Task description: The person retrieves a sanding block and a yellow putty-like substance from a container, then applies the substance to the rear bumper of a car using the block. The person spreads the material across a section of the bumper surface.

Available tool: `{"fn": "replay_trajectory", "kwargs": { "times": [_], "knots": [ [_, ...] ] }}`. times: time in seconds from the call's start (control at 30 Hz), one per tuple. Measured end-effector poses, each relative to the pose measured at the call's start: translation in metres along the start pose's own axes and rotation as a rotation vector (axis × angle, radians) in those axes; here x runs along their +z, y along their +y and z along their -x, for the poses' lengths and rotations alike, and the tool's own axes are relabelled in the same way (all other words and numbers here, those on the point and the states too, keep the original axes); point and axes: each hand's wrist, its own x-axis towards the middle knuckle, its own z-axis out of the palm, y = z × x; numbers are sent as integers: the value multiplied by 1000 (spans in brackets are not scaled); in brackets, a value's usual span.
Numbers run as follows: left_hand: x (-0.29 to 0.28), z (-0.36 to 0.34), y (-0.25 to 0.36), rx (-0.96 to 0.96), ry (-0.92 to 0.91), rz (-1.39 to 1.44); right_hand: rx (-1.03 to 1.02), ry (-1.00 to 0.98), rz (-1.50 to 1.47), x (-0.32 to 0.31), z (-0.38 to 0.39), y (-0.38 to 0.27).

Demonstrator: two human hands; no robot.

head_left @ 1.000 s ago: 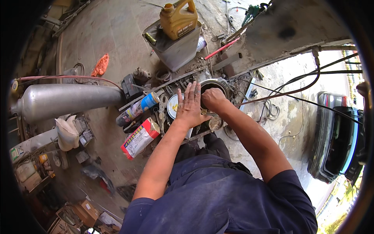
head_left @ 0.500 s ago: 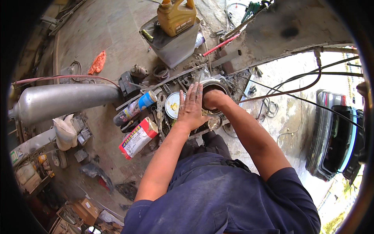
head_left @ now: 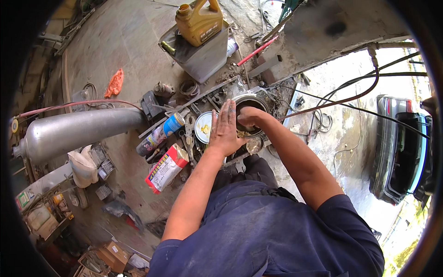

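My left hand [head_left: 224, 129] rests against the left side of a round open can [head_left: 255, 102], with its fingers stretched out straight and grey smudges on their backs. Inside that can is my right hand [head_left: 248, 117], bent down at the wrist. The can wall hides its fingers, so I cannot tell what they hold. Just left of my left hand lies a pale round lid [head_left: 201, 130] with yellow smears on it. A small round container [head_left: 254, 145] stands by the can's near side.
Left of the lid lie a blue-topped spray can [head_left: 172, 123] and a red-and-white packet [head_left: 167, 169]. A gold oil jug [head_left: 200, 23] stands on a grey bin [head_left: 203, 62] beyond. A silver tank [head_left: 85, 131] lies at left. Dark hoses [head_left: 350, 94] hang at right, before a car [head_left: 397, 150].
The whole view has shifted slightly. My right hand stays in the can and has moved only a little; my left hand keeps its place at the can's side.
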Motion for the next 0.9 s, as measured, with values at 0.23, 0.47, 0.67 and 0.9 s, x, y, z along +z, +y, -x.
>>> {"fn": "replay_trajectory", "kwargs": {
  "times": [0.23, 0.47, 0.67, 0.9],
  "knots": [
    [3, 1, 1, 25, 29, 41, -225, 280, -1, 34, -26, 44],
    [3, 0, 1, 43, 49, 16, -215, 656, -786, 63, -18, 41],
    [-8, 2, -4, 54, 11, -40, -145, 569, -1418, 49, 77, 9],
    [-54, 44, -23, -16, 80, 128, -398, 524, -1836, 63, 177, 20]
  ]
}}
